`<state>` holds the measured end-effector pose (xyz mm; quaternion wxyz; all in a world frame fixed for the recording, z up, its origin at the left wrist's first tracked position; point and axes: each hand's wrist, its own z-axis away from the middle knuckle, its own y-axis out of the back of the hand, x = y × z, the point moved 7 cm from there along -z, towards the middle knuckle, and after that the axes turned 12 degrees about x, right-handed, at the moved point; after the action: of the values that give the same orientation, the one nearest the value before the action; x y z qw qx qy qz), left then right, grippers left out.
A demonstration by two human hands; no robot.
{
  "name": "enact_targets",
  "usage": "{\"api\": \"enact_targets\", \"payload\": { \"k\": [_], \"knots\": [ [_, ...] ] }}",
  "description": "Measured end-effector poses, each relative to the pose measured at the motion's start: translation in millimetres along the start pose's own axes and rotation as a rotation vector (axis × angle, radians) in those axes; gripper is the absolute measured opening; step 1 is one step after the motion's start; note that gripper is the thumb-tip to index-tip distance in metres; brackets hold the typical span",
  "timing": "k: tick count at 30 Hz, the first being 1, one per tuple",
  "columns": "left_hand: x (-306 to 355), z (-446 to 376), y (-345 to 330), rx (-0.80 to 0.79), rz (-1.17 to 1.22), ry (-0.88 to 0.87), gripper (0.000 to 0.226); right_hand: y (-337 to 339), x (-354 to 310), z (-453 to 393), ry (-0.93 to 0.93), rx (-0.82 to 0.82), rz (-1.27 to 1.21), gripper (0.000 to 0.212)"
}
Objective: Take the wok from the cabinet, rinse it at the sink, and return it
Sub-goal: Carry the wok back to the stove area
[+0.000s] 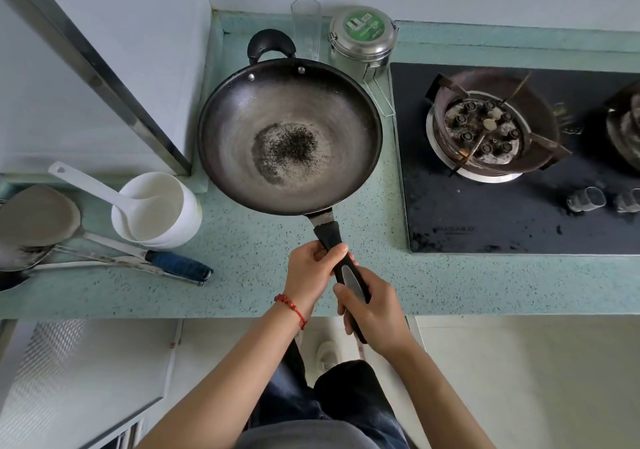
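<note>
A dark round wok (289,136) with a blackened patch at its bottom sits over the green speckled counter (249,275), a small loop handle at its far rim. Its long black handle (330,237) points toward me. My left hand (313,268) grips the handle nearer the bowl, and my right hand (372,310) grips it closer to the end. Whether the wok touches the counter I cannot tell. No sink shows in view.
A gas hob (519,213) with a burner (488,130) lies to the right. A steel tin (362,42) and a clear cup (306,28) stand behind the wok. At left are a white cup with a spoon (157,208), a blue-handled knife (173,265) and metal ladles (34,220).
</note>
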<state>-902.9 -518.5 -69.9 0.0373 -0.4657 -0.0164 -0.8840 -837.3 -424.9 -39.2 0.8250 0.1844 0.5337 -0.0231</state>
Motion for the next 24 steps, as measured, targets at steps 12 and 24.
{"api": "enact_targets", "payload": {
  "k": [12, 24],
  "knots": [
    [4.0, -6.1, -26.2, 0.121, -0.135, -0.076, 0.030, 39.8, -4.5, -23.3, 0.008, 0.042, 0.084, 0.010],
    [5.3, -6.7, -49.2, 0.113, -0.109, -0.075, 0.028, 66.9, -7.3, -40.8, 0.007, 0.003, 0.124, 0.013]
  ]
}}
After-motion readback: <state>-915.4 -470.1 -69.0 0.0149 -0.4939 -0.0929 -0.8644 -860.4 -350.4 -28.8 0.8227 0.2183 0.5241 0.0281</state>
